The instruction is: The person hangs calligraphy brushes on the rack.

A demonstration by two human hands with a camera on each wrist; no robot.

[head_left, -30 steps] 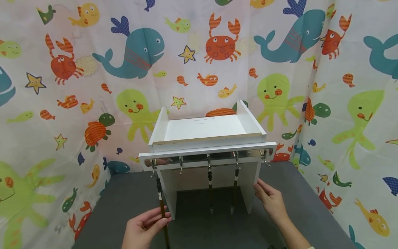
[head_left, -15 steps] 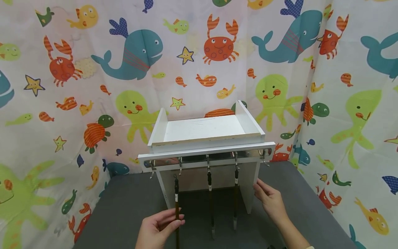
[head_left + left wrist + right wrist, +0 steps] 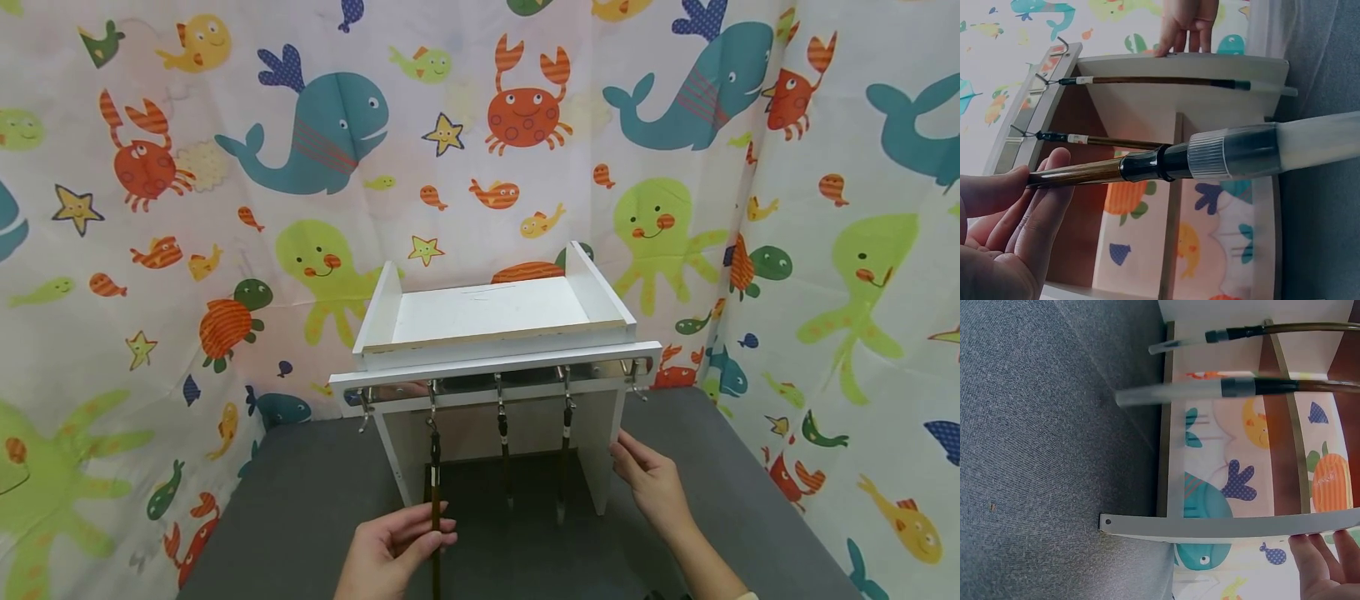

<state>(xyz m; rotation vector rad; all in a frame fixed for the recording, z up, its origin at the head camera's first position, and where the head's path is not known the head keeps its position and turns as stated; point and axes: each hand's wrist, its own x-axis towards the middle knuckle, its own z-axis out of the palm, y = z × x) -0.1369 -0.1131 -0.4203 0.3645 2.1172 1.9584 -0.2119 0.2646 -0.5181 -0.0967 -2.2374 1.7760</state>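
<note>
My left hand [image 3: 393,550] pinches the brown handle of a calligraphy brush [image 3: 436,483], upright with its cord loop at the second hook [image 3: 432,400] from the left. Whether the loop is over that hook cannot be told. In the left wrist view, a clear cap [image 3: 1235,150] covers the bristle end. My right hand [image 3: 652,479] has its fingertips against the outside of the right side panel [image 3: 600,450] of a white shelf [image 3: 491,312]; its thumb is hidden in the right wrist view. A middle brush [image 3: 504,442] and a right brush [image 3: 566,442] hang from neighbouring hooks.
A hook rail [image 3: 465,383] runs along the shelf's front; its leftmost hook [image 3: 365,408] and rightmost hook [image 3: 633,379] bear nothing. The shelf stands on a dark grey surface [image 3: 315,500]. A sea-animal curtain [image 3: 450,167] surrounds it behind and at the sides.
My left hand has carried the brush rightward from the leftmost hook to the second one, and its loop has come up to hook height. The hanging brushes sway slightly. My right hand stays put.
</note>
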